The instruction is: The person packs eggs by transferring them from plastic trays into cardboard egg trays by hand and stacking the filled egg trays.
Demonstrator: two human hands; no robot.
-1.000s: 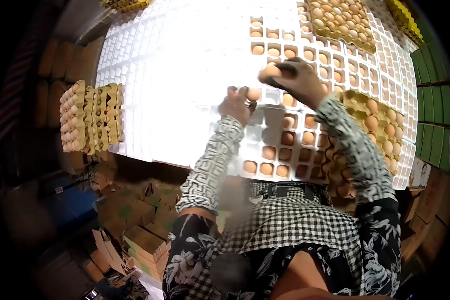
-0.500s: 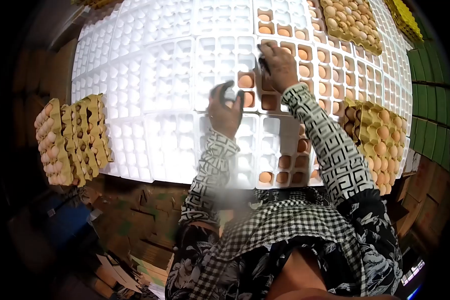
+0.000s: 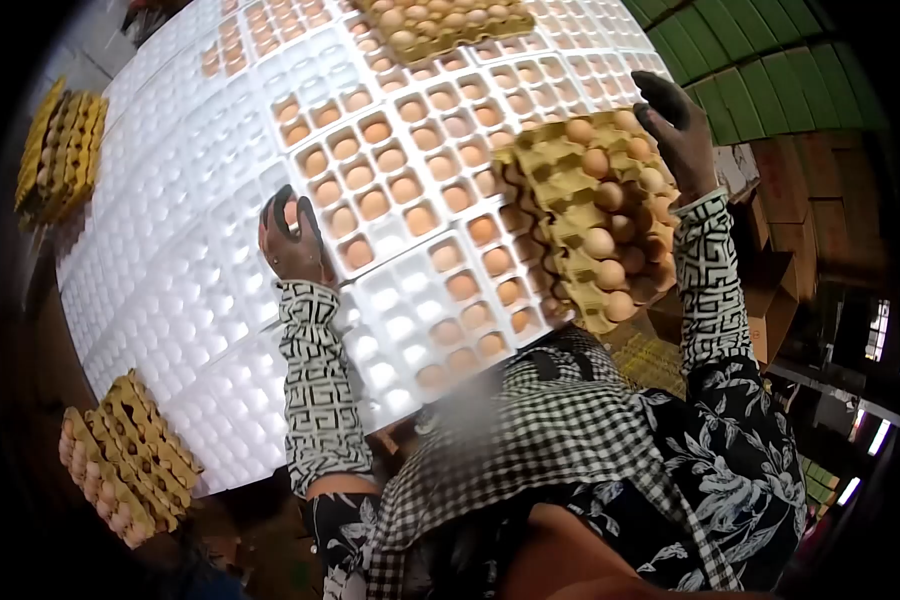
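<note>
My left hand (image 3: 295, 243), in a dark-fingered glove, is over the white foam trays with an egg (image 3: 290, 213) between its thumb and fingers. Just right of it is a white foam tray (image 3: 378, 228) with brown eggs in most of its cells. My right hand (image 3: 680, 135) is raised at the far right edge of a yellowish pulp egg tray (image 3: 570, 290), thumb and fingers apart. Several brown eggs (image 3: 610, 195) sit in the right part of that tray, while cells on its left side show bare.
Another pulp tray of eggs (image 3: 440, 25) lies at the back. Stacked pulp trays stand at the near left (image 3: 135, 450) and far left (image 3: 60, 155). Green crates (image 3: 740, 60) and cardboard boxes (image 3: 820, 180) are piled on the right.
The view has turned to the right. My right hand has moved from the foam trays to the pulp tray at the right. The tray near my left hand now shows more eggs.
</note>
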